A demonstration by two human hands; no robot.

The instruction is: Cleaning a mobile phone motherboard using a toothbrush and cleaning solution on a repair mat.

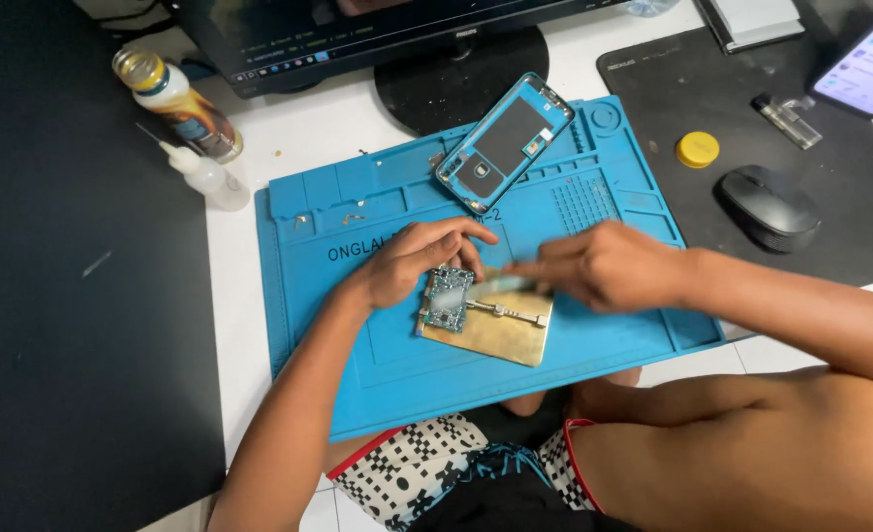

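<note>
circuit board (448,299), small, green and densely populated, sits clamped on a brass holder plate (500,335) on the blue mat (377,345). left hand (415,261) presses beside it; right hand (609,266) grips a blurred tool (500,286). a slip could scrape components or shift the plate.

Blue mat (594,345) open near side of both hands. Phone frame (504,141) and monitor base (461,79) block far side. Bottles (185,123) well left; mouse (766,207), yellow cap (697,149) well right.
</note>
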